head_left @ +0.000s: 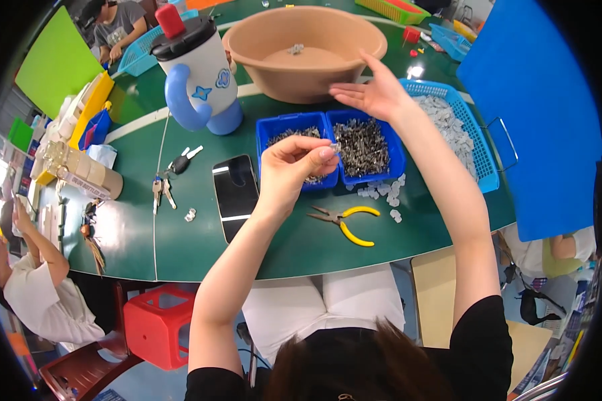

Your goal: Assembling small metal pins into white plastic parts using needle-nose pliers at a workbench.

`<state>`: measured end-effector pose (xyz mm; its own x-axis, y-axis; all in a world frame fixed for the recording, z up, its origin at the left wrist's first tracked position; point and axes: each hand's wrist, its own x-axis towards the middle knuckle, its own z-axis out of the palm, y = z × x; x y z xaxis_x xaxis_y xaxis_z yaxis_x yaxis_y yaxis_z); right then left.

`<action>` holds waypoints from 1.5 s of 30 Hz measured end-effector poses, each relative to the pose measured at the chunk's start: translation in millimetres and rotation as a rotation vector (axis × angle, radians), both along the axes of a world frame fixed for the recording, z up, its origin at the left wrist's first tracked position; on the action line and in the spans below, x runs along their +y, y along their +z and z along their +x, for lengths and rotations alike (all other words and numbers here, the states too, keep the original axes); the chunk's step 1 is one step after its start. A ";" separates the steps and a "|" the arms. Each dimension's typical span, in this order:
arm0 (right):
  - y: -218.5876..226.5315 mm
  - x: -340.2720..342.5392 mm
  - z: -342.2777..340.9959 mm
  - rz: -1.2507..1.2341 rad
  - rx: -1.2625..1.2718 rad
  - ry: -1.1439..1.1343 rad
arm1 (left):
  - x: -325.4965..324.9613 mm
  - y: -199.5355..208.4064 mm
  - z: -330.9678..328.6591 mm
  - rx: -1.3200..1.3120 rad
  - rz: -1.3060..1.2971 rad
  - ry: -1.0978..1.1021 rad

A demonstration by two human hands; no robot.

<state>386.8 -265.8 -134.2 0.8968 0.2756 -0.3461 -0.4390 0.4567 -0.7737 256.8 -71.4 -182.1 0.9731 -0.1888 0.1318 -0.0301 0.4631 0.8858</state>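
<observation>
My left hand is closed in a pinch over the left blue bin, holding a small pale piece at the fingertips. My right hand is spread open beside the rim of a large tan basin, with nothing in it. A few small grey pieces lie on the basin's floor. Dark metal parts fill the left blue bin and the right blue bin. Yellow-handled pliers lie on the green table in front of the bins, their jaws pointing left.
A light blue basket of flat pale pieces stands at right, with loose pale pieces near the bins. At left are a phone, keys and a tall lidded mug. Other people sit around the table.
</observation>
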 end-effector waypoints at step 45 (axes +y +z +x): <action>-22.0 19.3 -122.6 -0.571 -0.892 0.120 | 3.4 4.5 7.4 0.019 -0.008 0.041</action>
<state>264.1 -246.4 -156.1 0.8675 0.3836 0.3167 0.3742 -0.0837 -0.9236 264.2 -68.1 -177.6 0.9823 -0.1480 0.1148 -0.0325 0.4689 0.8827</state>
